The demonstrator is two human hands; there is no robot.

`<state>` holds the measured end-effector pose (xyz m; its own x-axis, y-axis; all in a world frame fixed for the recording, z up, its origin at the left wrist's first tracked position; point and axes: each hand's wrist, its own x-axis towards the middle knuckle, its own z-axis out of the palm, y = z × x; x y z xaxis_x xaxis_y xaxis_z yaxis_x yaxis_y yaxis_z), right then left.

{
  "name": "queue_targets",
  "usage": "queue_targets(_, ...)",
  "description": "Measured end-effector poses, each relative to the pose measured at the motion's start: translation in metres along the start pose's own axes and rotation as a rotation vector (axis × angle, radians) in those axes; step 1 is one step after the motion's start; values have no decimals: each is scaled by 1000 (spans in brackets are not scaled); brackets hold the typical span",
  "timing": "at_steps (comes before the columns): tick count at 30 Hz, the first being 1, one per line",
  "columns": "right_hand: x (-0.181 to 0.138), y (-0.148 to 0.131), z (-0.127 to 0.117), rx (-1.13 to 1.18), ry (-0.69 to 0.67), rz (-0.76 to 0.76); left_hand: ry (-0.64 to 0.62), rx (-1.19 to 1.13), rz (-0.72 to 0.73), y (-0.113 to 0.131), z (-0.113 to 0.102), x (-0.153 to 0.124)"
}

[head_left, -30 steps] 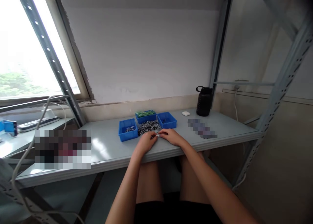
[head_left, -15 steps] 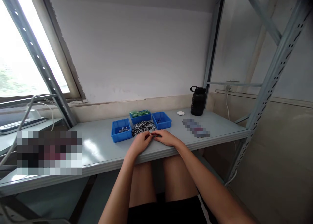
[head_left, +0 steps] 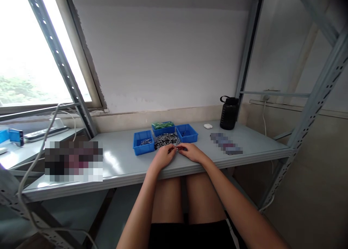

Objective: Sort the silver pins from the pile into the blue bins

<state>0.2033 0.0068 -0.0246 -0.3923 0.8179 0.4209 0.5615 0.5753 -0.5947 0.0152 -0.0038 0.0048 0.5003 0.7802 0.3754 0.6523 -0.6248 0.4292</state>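
Note:
My left hand (head_left: pixel 164 156) and my right hand (head_left: pixel 191 152) rest on the grey table (head_left: pixel 122 162), fingertips meeting in a pinch on a small metal piece (head_left: pixel 176 148). Just beyond them lies a loose pile of small metal parts (head_left: pixel 166 140). A blue bin (head_left: pixel 143 142) with a few metal parts sits left of the pile. A second blue bin (head_left: pixel 187 132) sits to the right. Behind the pile, a blue bin holds green pieces (head_left: pixel 163 125).
A black bottle (head_left: pixel 228 112) and a small white case (head_left: pixel 208 126) stand at the back right. Metal rack posts (head_left: pixel 312 104) frame the table. A window (head_left: pixel 29 60), cables and a power strip (head_left: pixel 45 133) are at the left.
The camera view swung left and back; both hands stay together at the near edge of the pile, still pinching the small piece.

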Motion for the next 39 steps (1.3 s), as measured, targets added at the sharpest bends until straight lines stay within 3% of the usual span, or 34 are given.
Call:
queue_targets(13,1,-3,-1,-112,-48,14,84,-32,15,-5,5,2)
queue_targets(39,-7,-7,-2,39,-32,-36,102,-30,6,-9,5,2)
